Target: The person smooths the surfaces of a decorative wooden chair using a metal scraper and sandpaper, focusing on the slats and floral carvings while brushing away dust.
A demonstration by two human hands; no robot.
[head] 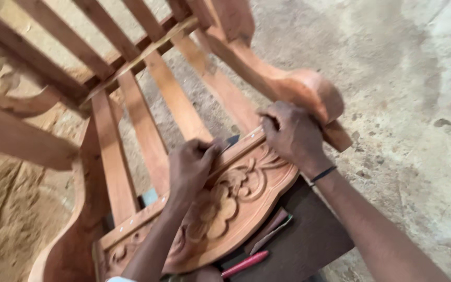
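A bare wooden chair frame [147, 130] with slatted seat and back lies in front of me. Its carved front rail [236, 201] shows a flower and leaf pattern. My left hand [193, 166] is closed around a small tool whose dark metal blade [231, 141] rests on the rail's top edge. My right hand [291, 134] presses on the same edge where the rail meets the rounded armrest [309, 91]; whether it grips anything is hidden. A dark band circles my right wrist.
A red pencil-like tool [245, 263] lies by the rail's lower edge on dark cloth [309, 240]. A flat sheet, possibly sandpaper [270, 232], sits beside it. Sawdust [6, 209] covers the ground at left; a rough concrete floor [418, 104] lies at right.
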